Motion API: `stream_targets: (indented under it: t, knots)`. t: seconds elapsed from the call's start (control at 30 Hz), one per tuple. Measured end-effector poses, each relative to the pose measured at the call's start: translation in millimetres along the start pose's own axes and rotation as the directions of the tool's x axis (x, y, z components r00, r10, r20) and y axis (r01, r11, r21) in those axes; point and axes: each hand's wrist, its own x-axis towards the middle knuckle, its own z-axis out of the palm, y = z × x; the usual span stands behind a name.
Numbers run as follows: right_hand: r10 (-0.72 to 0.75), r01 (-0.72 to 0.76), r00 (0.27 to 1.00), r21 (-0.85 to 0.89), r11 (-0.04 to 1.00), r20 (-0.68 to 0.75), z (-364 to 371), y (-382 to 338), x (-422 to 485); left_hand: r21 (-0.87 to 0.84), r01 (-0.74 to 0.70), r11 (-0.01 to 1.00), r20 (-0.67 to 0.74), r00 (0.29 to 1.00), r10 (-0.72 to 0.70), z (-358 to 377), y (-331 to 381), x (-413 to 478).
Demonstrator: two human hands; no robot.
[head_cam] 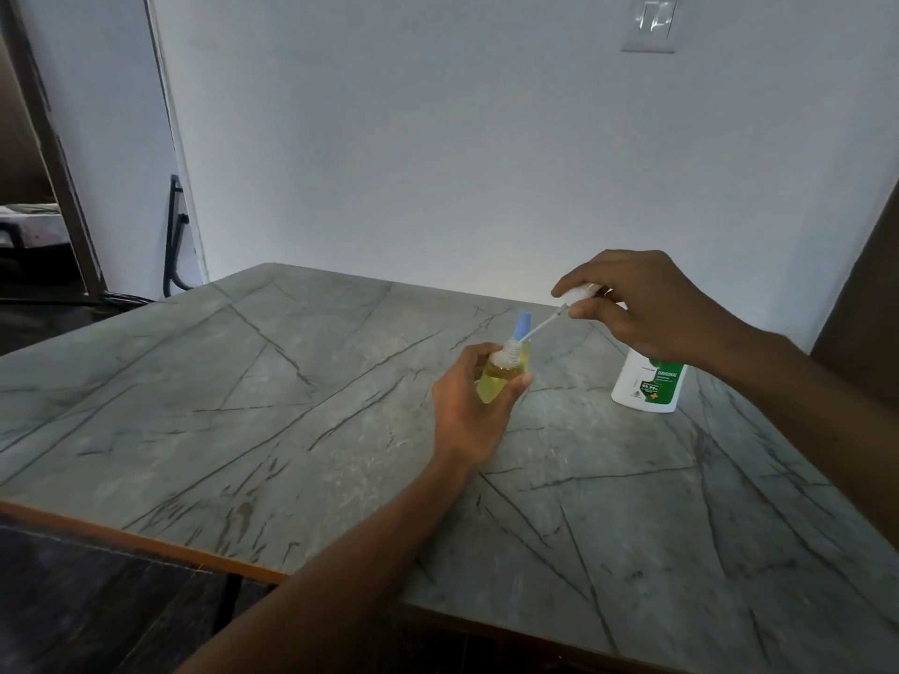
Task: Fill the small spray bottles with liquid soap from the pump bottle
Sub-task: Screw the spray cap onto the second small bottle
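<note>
My left hand [467, 411] grips a small clear spray bottle [501, 377] that holds yellow liquid, lifted above the table with its threaded neck uncovered. My right hand [637, 304] pinches the white sprayer head [581, 293]; its thin dip tube [542, 325] slants down to the bottle's mouth. Right behind the held bottle stands a second small bottle with a blue cap [523, 325], mostly hidden. The white and green pump bottle [649, 381] stands on the table under my right wrist, its top hidden by the hand.
The grey marble-patterned table [292, 406] has an orange front edge at the lower left and meets a white wall at the back. A black metal frame [174, 235] leans by the wall at the left. A dark panel stands at the right edge.
</note>
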Motion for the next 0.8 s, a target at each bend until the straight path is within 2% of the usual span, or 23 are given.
stream_targets:
  t: [0.27, 0.47, 0.8]
  knots:
    - [-0.011, 0.007, 0.986, 0.027, 1.000, 0.167, 16, -9, 20, 0.015, 0.009, 1.000, 0.007, 1.000, -0.009, 2, 1, 0]
    - [0.031, -0.035, 0.946, 0.009, 0.999, 0.323, 29, -15, 33, 0.012, 0.010, 1.000, 0.011, 1.000, -0.010, 1, 1, 1]
    - [0.050, -0.057, 0.913, 0.007, 0.998, 0.405, 39, -13, 37, -0.001, 0.004, 1.000, 0.013, 1.000, -0.004, 0, 1, 1]
